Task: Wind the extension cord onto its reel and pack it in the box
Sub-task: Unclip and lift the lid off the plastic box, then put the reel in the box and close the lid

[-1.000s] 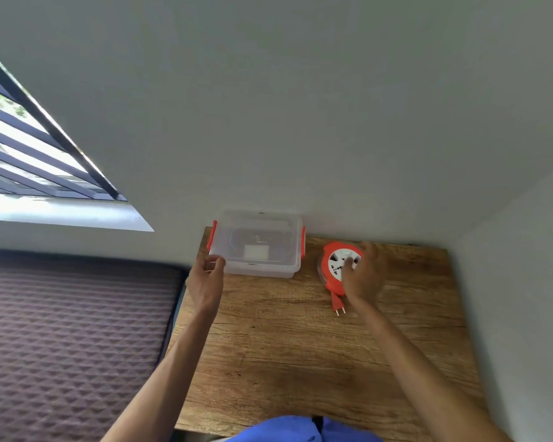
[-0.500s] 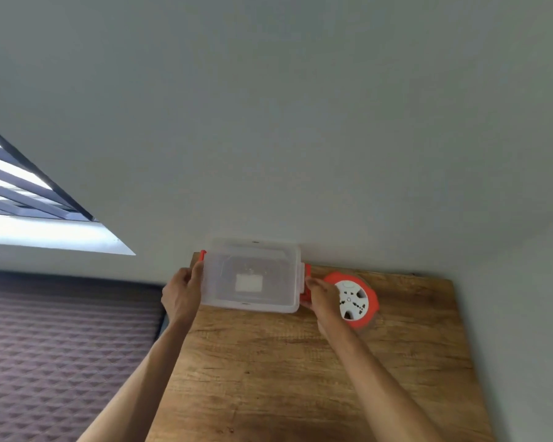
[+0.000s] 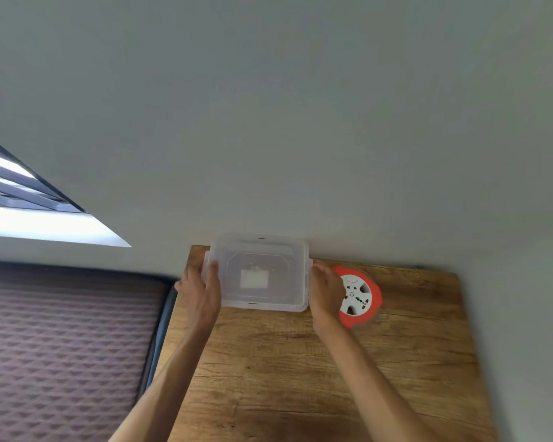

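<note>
Mid-frame, the left hand point(image 3: 201, 293) and right hand point(image 3: 323, 290) grip the box point(image 3: 261, 272) by its ends — the reel point(image 3: 358, 296) lies just right on the desk point(image 3: 300, 378).

Daylight glare from window point(image 3: 29, 215) at left; soft overall blur; wide-angle edge distortion.

Hidden and cut-off parts

The right hand point(image 3: 324, 290) covers the left part of the round orange-and-white cord reel point(image 3: 359, 296); the wooden surface point(image 3: 300, 378) is cut off at the bottom edge.
</note>
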Demonstrator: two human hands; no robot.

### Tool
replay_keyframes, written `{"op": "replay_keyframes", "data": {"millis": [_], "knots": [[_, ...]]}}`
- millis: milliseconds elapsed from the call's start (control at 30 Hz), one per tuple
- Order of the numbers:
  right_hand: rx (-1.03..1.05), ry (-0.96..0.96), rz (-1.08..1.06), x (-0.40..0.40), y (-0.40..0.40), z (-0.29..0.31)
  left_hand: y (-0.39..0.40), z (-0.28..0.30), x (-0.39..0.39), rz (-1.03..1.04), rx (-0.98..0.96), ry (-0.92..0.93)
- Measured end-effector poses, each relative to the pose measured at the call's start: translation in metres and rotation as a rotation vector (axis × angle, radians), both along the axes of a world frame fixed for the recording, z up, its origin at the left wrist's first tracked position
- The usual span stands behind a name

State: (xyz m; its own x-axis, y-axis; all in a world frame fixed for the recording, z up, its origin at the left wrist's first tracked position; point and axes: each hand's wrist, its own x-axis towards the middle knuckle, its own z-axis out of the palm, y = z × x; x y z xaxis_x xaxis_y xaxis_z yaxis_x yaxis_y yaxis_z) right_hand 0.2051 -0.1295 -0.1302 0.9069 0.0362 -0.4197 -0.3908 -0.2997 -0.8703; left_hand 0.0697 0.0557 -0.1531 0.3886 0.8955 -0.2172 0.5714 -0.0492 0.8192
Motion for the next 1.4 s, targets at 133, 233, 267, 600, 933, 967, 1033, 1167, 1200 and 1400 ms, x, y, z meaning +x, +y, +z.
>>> {"op": "replay_keyframes", "data": {"millis": [133,233,267,600,933,967,1033,1167,1200,1400], "knots": [[-0.011,0.198,-0.054,0.011,0.01,0.001,-0.009,0.007,-0.004,-0.048,-0.28,-0.242],[-0.005,0.21,-0.099,0.012,0.013,0.004,0.002,0.006,-0.006,-0.111,-0.406,-0.344],[0.02,0.209,-0.124,0.012,0.012,0.004,0.007,0.007,-0.007,-0.155,-0.451,-0.358],[0.083,0.12,-0.131,0.007,0.018,0.015,0.026,0.013,-0.01,-0.172,-0.463,-0.357],[-0.637,-0.116,0.153,0.016,-0.07,-0.004,0.026,0.013,-0.045,0.214,-0.324,-0.375],[-0.689,-0.014,0.163,0.018,-0.083,-0.007,0.028,0.014,-0.048,0.228,-0.365,-0.393],[-0.622,0.152,0.168,0.018,-0.098,-0.01,0.03,0.018,-0.053,0.259,-0.464,-0.446],[-0.334,0.301,0.087,0.03,-0.108,-0.014,0.031,0.03,-0.059,0.395,-0.786,-0.631],[-0.228,0.351,0.054,0.032,-0.11,-0.015,0.031,0.032,-0.062,0.406,-0.89,-0.671],[0.026,0.363,-0.028,0.044,-0.12,-0.017,0.025,0.04,-0.095,0.393,-1.163,-0.799]]}}
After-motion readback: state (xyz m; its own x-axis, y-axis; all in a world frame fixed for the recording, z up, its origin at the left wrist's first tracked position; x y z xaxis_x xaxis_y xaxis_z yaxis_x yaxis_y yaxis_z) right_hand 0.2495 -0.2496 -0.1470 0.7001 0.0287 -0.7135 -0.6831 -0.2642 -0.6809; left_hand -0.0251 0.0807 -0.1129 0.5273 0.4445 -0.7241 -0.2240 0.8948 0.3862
